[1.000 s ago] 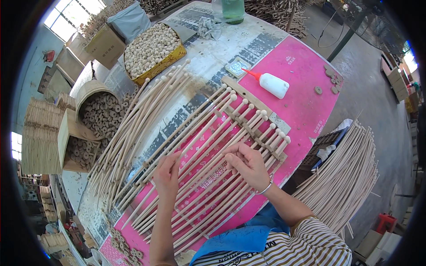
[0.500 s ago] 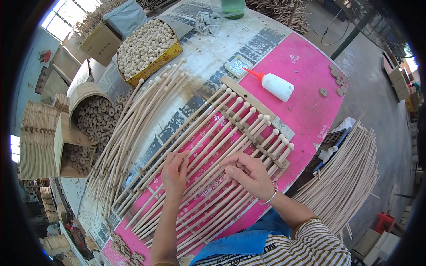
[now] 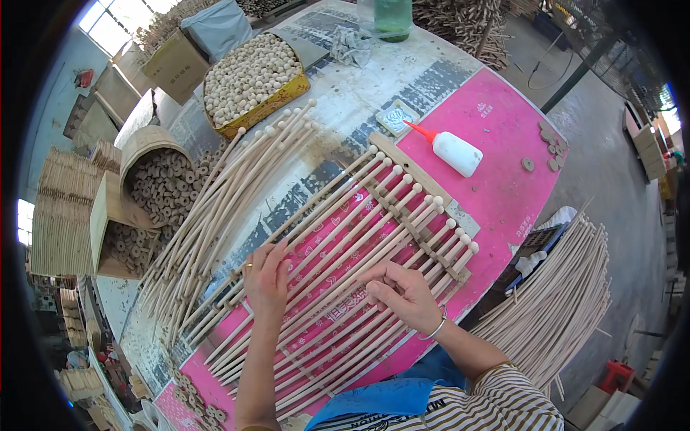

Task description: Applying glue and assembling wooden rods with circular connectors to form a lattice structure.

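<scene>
Thin wooden sticks with round ball ends (image 3: 417, 188) lie side by side in a slotted wooden rack (image 3: 422, 246) on a pink printed mat (image 3: 496, 144). My left hand (image 3: 267, 286) is over the left sticks, fingers bent and close together; what lies under the fingertips is hidden. To its right, my right hand (image 3: 406, 296) rests over the middle sticks, closed with the thumb against the curled fingers, and whatever it holds is hidden. Beyond the rack's far end lies a white glue bottle (image 3: 458, 154) with a red nozzle.
A pile of ball-ended sticks (image 3: 223, 194) lies left of the rack. Behind it stands a yellow-edged box of wooden balls (image 3: 251, 79). Tipped wooden containers spill wooden rings (image 3: 162, 185) at left. Plain sticks (image 3: 550, 294) fill a crate at right. A small dish (image 3: 397, 117) sits near the bottle.
My left hand has moved left and slightly nearer me, toward the left sticks. My right hand has stayed nearly in place over the middle sticks. The view has shifted slightly.
</scene>
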`<action>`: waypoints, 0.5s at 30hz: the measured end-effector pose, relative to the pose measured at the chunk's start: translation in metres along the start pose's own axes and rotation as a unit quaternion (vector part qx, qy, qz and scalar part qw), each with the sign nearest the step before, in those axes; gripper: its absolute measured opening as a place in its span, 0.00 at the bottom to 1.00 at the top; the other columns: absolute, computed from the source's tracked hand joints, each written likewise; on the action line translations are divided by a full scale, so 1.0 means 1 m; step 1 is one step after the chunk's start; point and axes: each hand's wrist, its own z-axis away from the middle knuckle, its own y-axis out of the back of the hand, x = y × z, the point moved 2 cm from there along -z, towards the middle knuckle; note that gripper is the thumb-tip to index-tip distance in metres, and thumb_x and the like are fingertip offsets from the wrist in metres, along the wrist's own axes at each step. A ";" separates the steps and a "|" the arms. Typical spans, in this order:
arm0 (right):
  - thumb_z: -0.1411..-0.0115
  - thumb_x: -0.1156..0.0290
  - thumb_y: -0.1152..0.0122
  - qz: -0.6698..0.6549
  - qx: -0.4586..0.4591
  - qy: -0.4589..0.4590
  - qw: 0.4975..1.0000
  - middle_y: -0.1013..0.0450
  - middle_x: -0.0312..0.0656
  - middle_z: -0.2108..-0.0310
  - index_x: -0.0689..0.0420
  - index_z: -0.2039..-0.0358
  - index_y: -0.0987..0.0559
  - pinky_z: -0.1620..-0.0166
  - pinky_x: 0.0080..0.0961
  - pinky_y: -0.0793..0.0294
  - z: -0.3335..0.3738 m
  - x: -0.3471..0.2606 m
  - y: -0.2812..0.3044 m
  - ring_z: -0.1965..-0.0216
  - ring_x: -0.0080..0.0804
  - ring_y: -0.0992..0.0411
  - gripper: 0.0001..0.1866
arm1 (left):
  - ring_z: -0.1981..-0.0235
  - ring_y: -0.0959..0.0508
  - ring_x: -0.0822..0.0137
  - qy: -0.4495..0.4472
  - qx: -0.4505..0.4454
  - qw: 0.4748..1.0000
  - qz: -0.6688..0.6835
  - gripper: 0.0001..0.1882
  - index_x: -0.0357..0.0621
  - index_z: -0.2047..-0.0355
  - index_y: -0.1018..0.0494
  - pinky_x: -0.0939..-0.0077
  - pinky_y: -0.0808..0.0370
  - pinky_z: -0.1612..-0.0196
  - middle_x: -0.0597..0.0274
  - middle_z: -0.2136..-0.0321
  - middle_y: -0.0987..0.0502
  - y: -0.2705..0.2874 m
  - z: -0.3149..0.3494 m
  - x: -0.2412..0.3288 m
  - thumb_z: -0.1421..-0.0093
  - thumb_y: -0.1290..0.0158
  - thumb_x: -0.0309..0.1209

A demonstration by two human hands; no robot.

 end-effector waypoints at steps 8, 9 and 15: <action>0.26 0.67 0.42 0.009 -0.024 0.000 1.000 0.25 0.33 0.75 0.62 0.51 0.19 0.67 0.16 0.28 0.009 0.014 -0.017 0.72 0.15 0.28 0.12 | 0.58 0.24 0.59 -0.025 0.004 0.991 -0.128 0.20 0.51 0.50 0.18 0.59 0.30 0.54 0.64 0.61 0.26 0.003 0.012 -0.028 0.43 0.39 0.24; 0.26 0.67 0.42 -0.001 -0.026 -0.015 1.000 0.25 0.33 0.74 0.62 0.52 0.19 0.67 0.16 0.28 0.010 0.014 -0.021 0.72 0.15 0.28 0.12 | 0.58 0.24 0.59 -0.028 0.000 0.991 -0.129 0.20 0.51 0.49 0.18 0.60 0.30 0.54 0.64 0.61 0.26 0.004 0.013 -0.029 0.44 0.39 0.24; 0.26 0.67 0.42 0.025 -0.037 -0.027 0.999 0.23 0.33 0.71 0.63 0.52 0.19 0.66 0.16 0.26 0.016 0.027 -0.036 0.71 0.15 0.26 0.12 | 0.55 0.24 0.59 -0.096 -0.005 0.983 -0.157 0.22 0.48 0.48 0.22 0.61 0.28 0.53 0.62 0.59 0.26 -0.005 0.023 -0.030 0.44 0.44 0.24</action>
